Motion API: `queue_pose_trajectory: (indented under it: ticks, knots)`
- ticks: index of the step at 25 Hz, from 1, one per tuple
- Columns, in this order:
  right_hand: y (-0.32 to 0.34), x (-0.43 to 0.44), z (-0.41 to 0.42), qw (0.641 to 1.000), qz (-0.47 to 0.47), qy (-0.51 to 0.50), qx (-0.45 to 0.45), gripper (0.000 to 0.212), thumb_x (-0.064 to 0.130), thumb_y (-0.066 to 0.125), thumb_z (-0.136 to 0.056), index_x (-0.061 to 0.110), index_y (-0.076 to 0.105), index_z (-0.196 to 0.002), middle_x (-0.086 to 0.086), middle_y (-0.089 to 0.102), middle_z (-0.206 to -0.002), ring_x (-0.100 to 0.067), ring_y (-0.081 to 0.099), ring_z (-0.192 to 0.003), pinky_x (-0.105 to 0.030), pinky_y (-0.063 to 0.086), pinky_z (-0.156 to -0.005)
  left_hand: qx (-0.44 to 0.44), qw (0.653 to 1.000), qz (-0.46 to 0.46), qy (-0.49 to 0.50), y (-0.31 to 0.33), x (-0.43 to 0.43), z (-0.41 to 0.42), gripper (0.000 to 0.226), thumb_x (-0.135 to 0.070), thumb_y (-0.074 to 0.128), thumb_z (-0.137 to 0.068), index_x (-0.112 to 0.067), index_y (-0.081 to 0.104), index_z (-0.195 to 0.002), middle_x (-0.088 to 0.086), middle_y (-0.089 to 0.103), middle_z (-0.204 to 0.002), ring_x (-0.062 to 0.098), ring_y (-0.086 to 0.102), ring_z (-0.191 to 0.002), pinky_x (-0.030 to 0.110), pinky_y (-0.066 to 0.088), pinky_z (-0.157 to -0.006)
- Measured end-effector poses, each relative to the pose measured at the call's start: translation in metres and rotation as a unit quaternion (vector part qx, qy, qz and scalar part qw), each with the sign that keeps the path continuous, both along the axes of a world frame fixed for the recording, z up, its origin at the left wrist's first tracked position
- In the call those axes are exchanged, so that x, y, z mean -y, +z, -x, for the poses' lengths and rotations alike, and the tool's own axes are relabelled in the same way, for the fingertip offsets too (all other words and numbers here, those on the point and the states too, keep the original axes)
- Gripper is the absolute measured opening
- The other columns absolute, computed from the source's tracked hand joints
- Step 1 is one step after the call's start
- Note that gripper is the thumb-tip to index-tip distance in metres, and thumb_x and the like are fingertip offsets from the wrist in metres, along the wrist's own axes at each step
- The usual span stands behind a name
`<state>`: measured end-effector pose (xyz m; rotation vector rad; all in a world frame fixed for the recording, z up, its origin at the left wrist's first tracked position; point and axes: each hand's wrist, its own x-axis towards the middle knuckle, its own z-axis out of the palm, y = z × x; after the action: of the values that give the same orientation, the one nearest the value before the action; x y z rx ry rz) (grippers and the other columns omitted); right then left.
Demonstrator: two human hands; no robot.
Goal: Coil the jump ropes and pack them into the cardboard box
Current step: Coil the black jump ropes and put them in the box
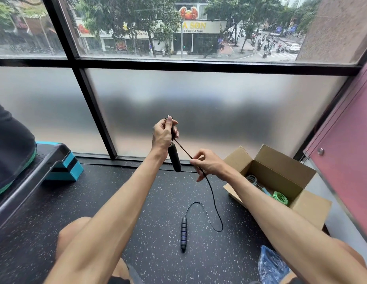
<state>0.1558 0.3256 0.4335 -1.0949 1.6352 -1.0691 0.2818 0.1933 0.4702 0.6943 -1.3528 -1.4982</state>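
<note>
Left hand (165, 133) grips the black jump rope's foam upper handle (174, 158), raised. Right hand (207, 163) pinches its thin black cord (213, 196) just down-right. Slack trails to the ribbed second handle (183, 234) on the speckled black floor (137, 201), its long axis pointing at the person. The open cardboard box (281, 162) is nearer the right hand.

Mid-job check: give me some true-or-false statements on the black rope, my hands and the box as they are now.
1. The left hand grips the black cord, with one handle hanging below it. True.
2. The second handle is inside the cardboard box. False: it lies on the floor.
3. The right hand pinches the cord. True.
4. The box holds nothing. False: a coiled green rope lies inside.
5. The box flaps are closed. False: they stand open.
</note>
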Motion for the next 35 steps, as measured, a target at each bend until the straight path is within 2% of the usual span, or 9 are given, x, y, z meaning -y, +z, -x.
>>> queue_pose_trajectory:
  ticks: [5, 8, 13, 16, 20, 24, 29, 33, 35]
  knots:
    - [0.001, 0.003, -0.002, 0.991, 0.038, 0.045, -0.116, 0.01, 0.017, 0.064, -0.094, 0.009, 0.06, -0.09, -0.002, 0.057, -0.06, -0.012, 0.048, -0.046, -0.028, 0.048, -0.047, 0.138, 0.978, 0.138, 0.069, -0.013, -0.008, 0.0, 0.033, -0.025, 0.05, -0.102, 0.001, 0.06, -0.084, 0.007, 0.058, -0.054, 0.019, 0.059, -0.044, 0.025, 0.047, -0.05]
    - [0.006, 0.009, -0.001, 0.974, 0.084, 0.037, -0.207, 0.012, 0.024, 0.065, -0.092, 0.015, 0.068, -0.085, -0.005, 0.066, -0.068, -0.013, 0.052, -0.059, -0.028, 0.043, -0.059, 0.239, 0.948, 0.204, 0.056, -0.024, -0.011, -0.002, 0.031, -0.023, 0.055, -0.1, 0.0, 0.06, -0.08, 0.008, 0.061, -0.054, 0.014, 0.06, -0.041, 0.028, 0.05, -0.048]
    - [0.015, 0.01, 0.004, 0.957, 0.151, 0.001, -0.247, 0.021, 0.026, 0.066, -0.093, 0.014, 0.073, -0.076, 0.01, 0.044, -0.048, -0.005, 0.033, -0.047, -0.022, 0.026, -0.049, 0.309, 0.923, 0.178, -0.143, -0.033, -0.013, -0.016, 0.037, -0.024, 0.052, -0.101, 0.004, 0.064, -0.081, 0.013, 0.06, -0.054, 0.022, 0.058, -0.042, 0.026, 0.046, -0.048]
    - [0.016, 0.013, 0.01, 0.955, 0.179, -0.029, -0.234, 0.022, 0.028, 0.072, -0.089, 0.013, 0.071, -0.073, 0.01, 0.044, -0.05, -0.005, 0.033, -0.048, -0.023, 0.027, -0.048, 0.311, 0.915, 0.116, -0.231, -0.026, -0.018, -0.019, 0.043, -0.027, 0.044, -0.104, 0.003, 0.063, -0.08, 0.015, 0.054, -0.053, 0.022, 0.051, -0.041, 0.026, 0.039, -0.048]
    - [0.02, 0.013, 0.015, 0.965, 0.18, -0.089, -0.172, 0.024, 0.028, 0.076, -0.085, 0.009, 0.063, -0.078, 0.004, 0.048, -0.056, -0.006, 0.037, -0.049, -0.021, 0.031, -0.05, 0.242, 0.922, 0.004, -0.302, -0.016, -0.024, -0.016, 0.044, -0.026, 0.039, -0.103, -0.007, 0.053, -0.065, 0.002, 0.033, -0.043, 0.013, 0.025, -0.038, 0.027, 0.019, -0.045]
    - [0.02, 0.012, 0.017, 0.971, 0.178, -0.129, -0.095, 0.022, 0.027, 0.069, -0.092, 0.012, 0.057, -0.081, 0.0, 0.053, -0.06, -0.009, 0.045, -0.052, -0.024, 0.039, -0.053, 0.106, 0.915, -0.113, -0.373, -0.01, -0.02, -0.017, 0.046, -0.027, 0.034, -0.101, -0.013, 0.044, -0.059, -0.005, 0.025, -0.04, 0.01, 0.015, -0.036, 0.028, 0.011, -0.043]
    - [0.008, 0.007, 0.014, 0.987, 0.115, -0.107, 0.032, 0.008, 0.008, 0.052, -0.101, 0.004, 0.048, -0.096, -0.014, 0.06, -0.07, -0.025, 0.058, -0.06, -0.049, 0.059, -0.064, -0.08, 0.914, -0.181, -0.355, 0.005, -0.017, -0.015, 0.036, -0.031, 0.033, -0.105, -0.011, 0.05, -0.08, -0.005, 0.032, -0.052, 0.01, 0.02, -0.044, 0.024, 0.022, -0.048]
    - [-0.003, 0.002, 0.006, 0.996, 0.029, -0.051, 0.071, 0.01, 0.008, 0.054, -0.1, 0.003, 0.045, -0.101, -0.023, 0.063, -0.078, -0.033, 0.065, -0.064, -0.058, 0.06, -0.069, -0.157, 0.941, -0.185, -0.236, 0.012, -0.017, -0.003, 0.033, -0.032, 0.035, -0.106, -0.01, 0.053, -0.088, -0.002, 0.042, -0.059, 0.013, 0.041, -0.051, 0.028, 0.039, -0.06]
    - [-0.006, -0.002, 0.001, 0.996, -0.004, -0.022, 0.085, 0.013, 0.006, 0.058, -0.097, 0.002, 0.046, -0.1, -0.025, 0.064, -0.079, -0.033, 0.068, -0.066, -0.055, 0.061, -0.069, -0.159, 0.957, -0.162, -0.181, 0.013, -0.013, 0.002, 0.032, -0.029, 0.04, -0.105, -0.009, 0.056, -0.087, 0.001, 0.049, -0.061, 0.017, 0.049, -0.054, 0.029, 0.043, -0.062]
